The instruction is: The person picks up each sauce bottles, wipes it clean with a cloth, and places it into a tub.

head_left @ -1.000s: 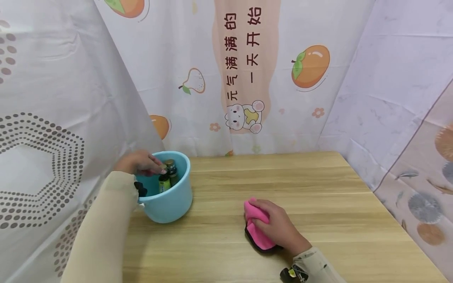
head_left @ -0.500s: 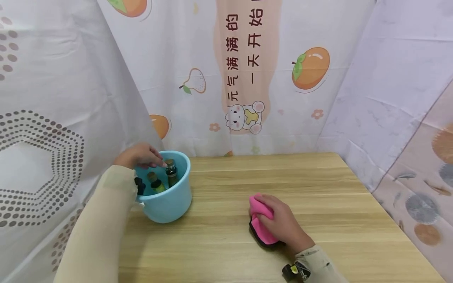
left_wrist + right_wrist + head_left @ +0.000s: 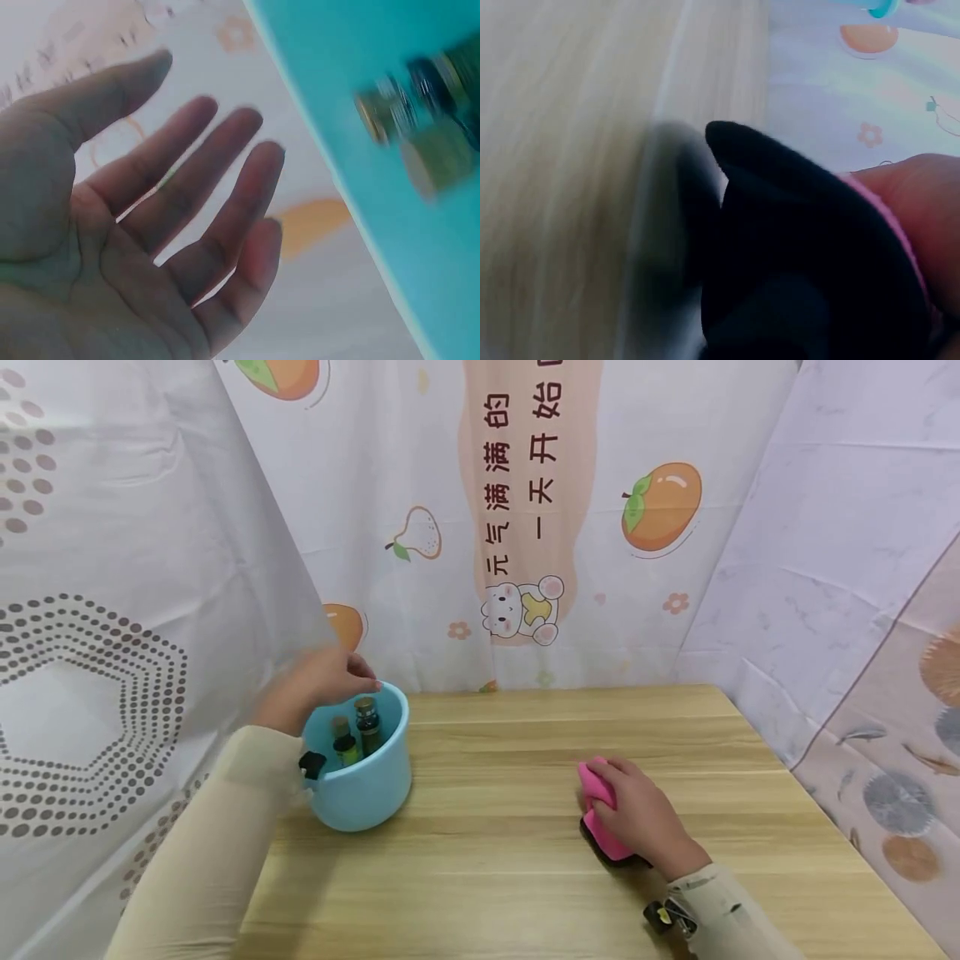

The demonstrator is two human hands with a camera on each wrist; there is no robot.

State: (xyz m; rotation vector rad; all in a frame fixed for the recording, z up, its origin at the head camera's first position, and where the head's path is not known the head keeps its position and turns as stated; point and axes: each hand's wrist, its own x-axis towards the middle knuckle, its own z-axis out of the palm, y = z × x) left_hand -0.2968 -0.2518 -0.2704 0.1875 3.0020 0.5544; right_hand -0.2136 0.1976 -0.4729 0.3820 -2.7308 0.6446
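Note:
My left hand (image 3: 318, 685) is raised over the rim of a light blue bucket (image 3: 363, 797). In the left wrist view its fingers (image 3: 202, 180) are spread and hold nothing. Inside the bucket are two small dark bottles with cork-coloured tops; one (image 3: 368, 727) stands near the right wall, and the other, with a yellow-green label (image 3: 347, 750), is just left of it. My right hand (image 3: 645, 810) grips a bunched pink cloth (image 3: 613, 839) with a black edge, low over the table. The right wrist view shows the cloth's black side (image 3: 802, 240) close to the wood.
The wooden table (image 3: 480, 877) runs back to a white curtain (image 3: 360, 460) printed with fruit. More patterned curtain (image 3: 67, 710) hangs close along the left side, beside the bucket. Another patterned sheet (image 3: 862, 693) borders the right edge.
My left hand has come away from the bottles and risen above the bucket rim. The yellow-green labelled bottle has shifted inside the bucket. My right hand has slid right and slightly back with the cloth.

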